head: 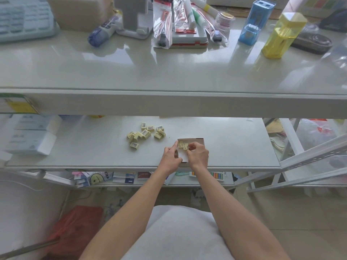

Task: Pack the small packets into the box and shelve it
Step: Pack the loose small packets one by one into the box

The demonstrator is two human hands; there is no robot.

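1. Left hand (171, 156) holds the left wall of a small white cardboard box (196, 140), open-topped, with the fingers closed along that wall to steady it. The box sits on the pale grey middle shelf (234, 147), its near end close to the shelf's front edge.
2. Right hand (199, 156) pinches one pale yellow packet (185, 147) in its fingertips and sets it down inside the box, touching the few already laid at the far-left corner. Step judged: filling, early. Much of the box floor shows bare white.
3. Next move, as judged: release the packet flush against its neighbours, then reach far-left to the loose pile of yellow barcoded packets (145, 134). Many remain there, well apart from the box.
4. Room: bare shelf lies between pile and box, and to the box's right. A nudge toward the person could tip the box off the front edge.
5. The glossy upper shelf (169, 102) overhangs just beyond the pile and limits lift there. Shelving is not yet begun.
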